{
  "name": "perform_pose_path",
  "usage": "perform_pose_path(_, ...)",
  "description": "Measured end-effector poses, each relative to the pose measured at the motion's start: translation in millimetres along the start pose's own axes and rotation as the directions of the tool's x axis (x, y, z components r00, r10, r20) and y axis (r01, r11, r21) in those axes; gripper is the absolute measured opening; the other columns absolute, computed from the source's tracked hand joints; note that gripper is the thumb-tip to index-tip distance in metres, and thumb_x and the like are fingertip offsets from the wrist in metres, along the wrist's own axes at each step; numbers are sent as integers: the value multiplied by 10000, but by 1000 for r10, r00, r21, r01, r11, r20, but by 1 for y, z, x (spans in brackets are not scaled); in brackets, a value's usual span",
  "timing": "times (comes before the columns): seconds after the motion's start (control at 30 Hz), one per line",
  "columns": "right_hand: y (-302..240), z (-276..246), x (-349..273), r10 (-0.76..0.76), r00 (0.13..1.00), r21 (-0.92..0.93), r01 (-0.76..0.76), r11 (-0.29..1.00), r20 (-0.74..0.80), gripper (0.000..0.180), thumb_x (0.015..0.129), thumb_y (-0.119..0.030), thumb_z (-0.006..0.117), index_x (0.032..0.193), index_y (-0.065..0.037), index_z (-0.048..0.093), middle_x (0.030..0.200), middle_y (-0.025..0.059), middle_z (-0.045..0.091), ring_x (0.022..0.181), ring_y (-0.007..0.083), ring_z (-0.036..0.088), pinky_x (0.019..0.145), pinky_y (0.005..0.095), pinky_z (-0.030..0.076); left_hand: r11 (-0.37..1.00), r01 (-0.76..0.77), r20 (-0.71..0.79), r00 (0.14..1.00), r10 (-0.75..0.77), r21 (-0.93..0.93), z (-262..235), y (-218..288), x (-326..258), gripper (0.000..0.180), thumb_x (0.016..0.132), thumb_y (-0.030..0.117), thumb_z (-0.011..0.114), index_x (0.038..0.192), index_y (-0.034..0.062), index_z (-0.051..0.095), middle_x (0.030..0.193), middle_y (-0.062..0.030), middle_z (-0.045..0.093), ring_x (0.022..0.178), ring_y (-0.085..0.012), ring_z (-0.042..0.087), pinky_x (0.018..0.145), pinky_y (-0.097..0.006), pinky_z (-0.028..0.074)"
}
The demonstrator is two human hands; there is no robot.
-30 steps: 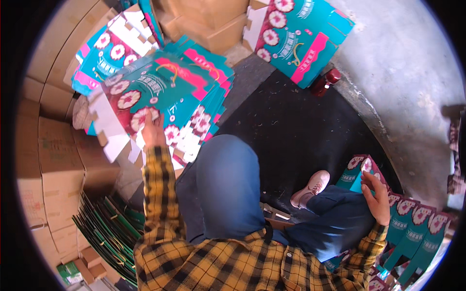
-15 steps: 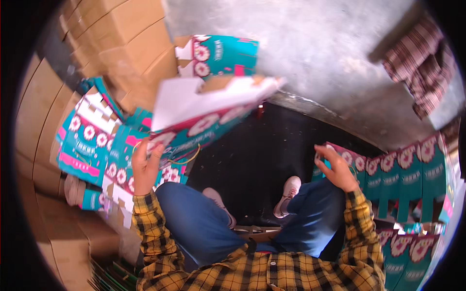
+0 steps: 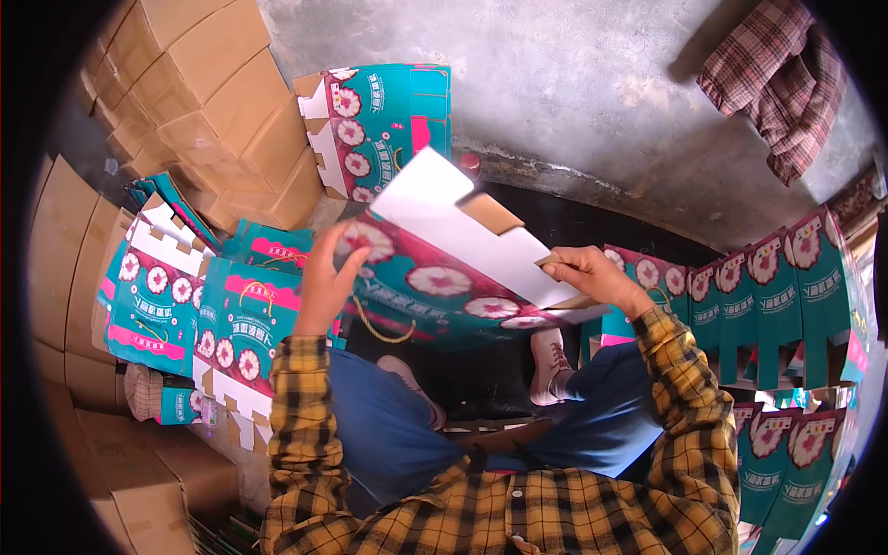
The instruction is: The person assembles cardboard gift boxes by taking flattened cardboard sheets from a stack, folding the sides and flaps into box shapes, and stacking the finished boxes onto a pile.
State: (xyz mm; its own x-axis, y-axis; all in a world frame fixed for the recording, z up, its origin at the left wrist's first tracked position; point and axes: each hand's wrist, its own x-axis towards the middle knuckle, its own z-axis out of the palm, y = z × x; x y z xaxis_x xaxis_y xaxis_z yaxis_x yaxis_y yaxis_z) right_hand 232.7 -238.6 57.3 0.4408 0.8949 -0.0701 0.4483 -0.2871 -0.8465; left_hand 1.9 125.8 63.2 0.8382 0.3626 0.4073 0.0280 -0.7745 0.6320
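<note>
Above my knees I hold a teal, maroon and white cardboard carton with round white pictures and a yellow cord handle. Its white flaps stick up along the upper edge, and it tilts down to the right. My left hand grips the left end, thumb on the printed face, the fingers partly behind it. At the right end my right hand pinches a flap between thumb and fingers.
Flat teal cartons lie in piles on my left, and more lean on the wall ahead. Brown boxes are stacked at the far left. A row of standing teal cartons fills the right. A plaid cloth hangs at upper right.
The carton has swung right and down, in front of me. My right hand was apart from it, fingers bent; now it holds the carton's right end. My left hand has moved right.
</note>
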Motion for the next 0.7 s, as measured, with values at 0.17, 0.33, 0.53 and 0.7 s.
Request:
perform_pose_path(0.17,12,17,14,106,991,349,-69,934,-87,317,1055,-335,592,1184,-72,713,927,-22,708,848,48,623,730,248,545,983,-16,-105,994,36,185,62,9,-4,876,818,230,828,1522,-13,367,1467,-237,472,1344,-373,485,1128,-435,388)
perform_pose_path(0.33,25,29,28,194,968,456,-104,884,-156,381,1045,-399,582,1232,-89,701,991,-8,726,872,69,665,697,256,569,985,22,434,899,56,-172,111,64,-47,1258,693,351,933,1599,-25,146,1564,-263,331,1391,-401,437,1148,-470,382)
perform_pose_path(0.53,27,41,27,250,949,600,-87,795,-193,375,1049,-371,578,1224,-57,685,1011,20,729,880,91,682,683,251,567,968,139,315,947,-68,-209,160,94,-60,998,864,396,734,1571,-45,184,1571,-299,306,1417,-434,410,1111,-479,416)
perform_pose_path(0.7,43,38,33,289,932,507,-144,850,-218,362,1047,-340,567,1165,-21,693,975,40,732,833,117,694,643,256,569,987,-52,203,976,83,-150,171,81,-57,743,984,157,503,1593,-38,126,1593,-288,276,1403,-465,409,1091,-447,452)
